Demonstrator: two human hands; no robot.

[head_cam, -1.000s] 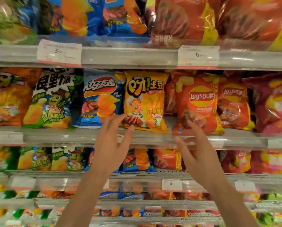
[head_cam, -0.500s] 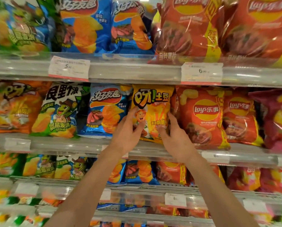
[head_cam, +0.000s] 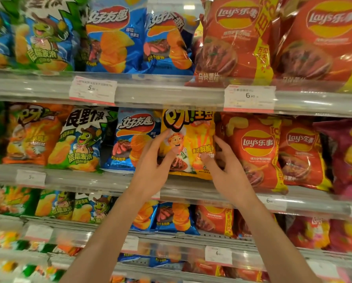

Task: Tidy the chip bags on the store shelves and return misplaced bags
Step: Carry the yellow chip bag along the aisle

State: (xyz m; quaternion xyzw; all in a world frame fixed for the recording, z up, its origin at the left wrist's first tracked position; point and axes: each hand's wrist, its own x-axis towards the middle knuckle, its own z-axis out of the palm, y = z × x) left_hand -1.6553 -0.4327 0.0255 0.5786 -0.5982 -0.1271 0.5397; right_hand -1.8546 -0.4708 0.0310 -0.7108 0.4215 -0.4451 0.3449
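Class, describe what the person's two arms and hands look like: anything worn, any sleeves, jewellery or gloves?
Both forearms are bare, with no sleeve in view. The left hand and right hand wear no gloves. No rings, watch or bracelet show on either. Nails look short and unpainted.

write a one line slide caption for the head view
Both hands, left hand and right hand, grip a yellow chip bag standing between blue and red bags on the middle shelf.

On the middle shelf [head_cam: 101, 181] the cartoon-boy bag [head_cam: 191, 144] stands between the wavy-chip bag [head_cam: 133, 144] on its left and the Lay's bag [head_cam: 254, 152] on its right. The left hand [head_cam: 152, 166] grips its left edge, the right hand [head_cam: 225, 170] its right edge, both before the shelf rail
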